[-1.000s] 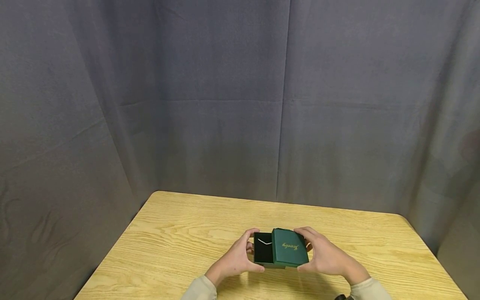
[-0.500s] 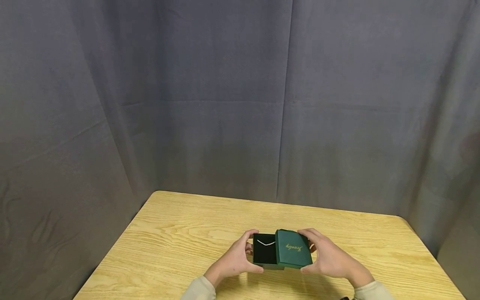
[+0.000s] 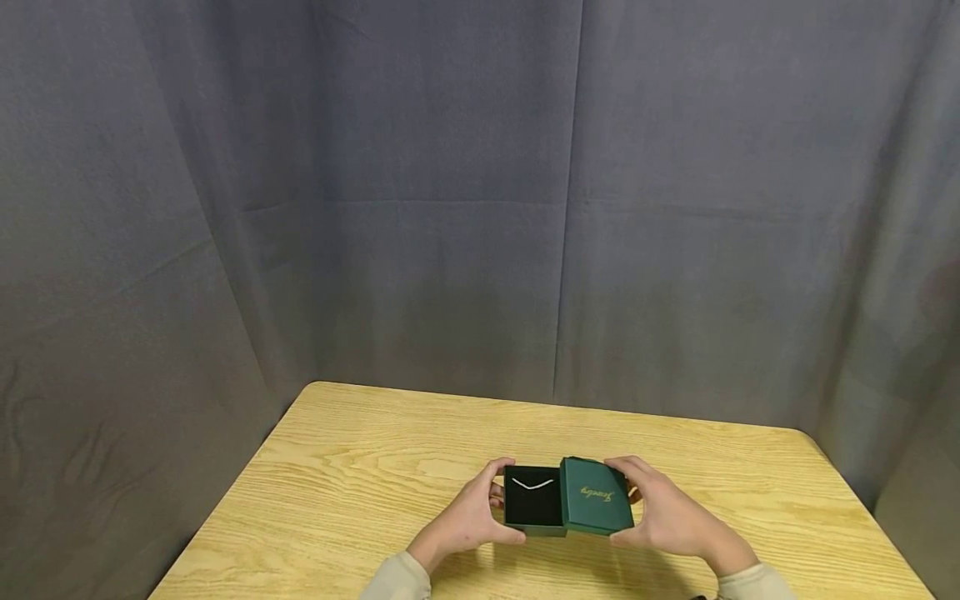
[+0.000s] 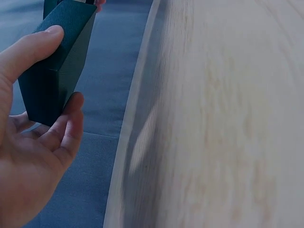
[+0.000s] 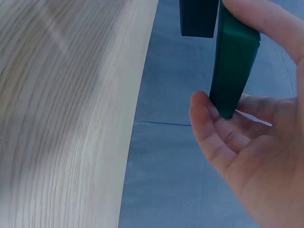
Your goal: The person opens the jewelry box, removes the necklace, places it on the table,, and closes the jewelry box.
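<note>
A small dark green jewelry box base (image 3: 534, 530) is held by my left hand (image 3: 468, 512), thumb on the near side and fingers at the far side. Its black lining (image 3: 532, 507) carries a thin silver necklace chain (image 3: 531, 485) in a V shape. To its right, my right hand (image 3: 663, 512) grips the green lid (image 3: 597, 498), marked in gold lettering. The lid's left edge meets the base's right edge in the head view. Seen from the left wrist, the thumb presses the box base (image 4: 57, 61) from above; the right wrist view shows the lid (image 5: 232, 61) between thumb and fingers.
The light wood table (image 3: 375, 467) lies under both hands, its far corners rounded. Grey curtains (image 3: 442, 250) hang behind it and on both sides. Beige sleeves (image 3: 397, 579) cover the forearms.
My right hand has drawn the lid to the right, off the base, so more of the black lining and the whole chain show. My left hand has stayed nearly in place with the base.
</note>
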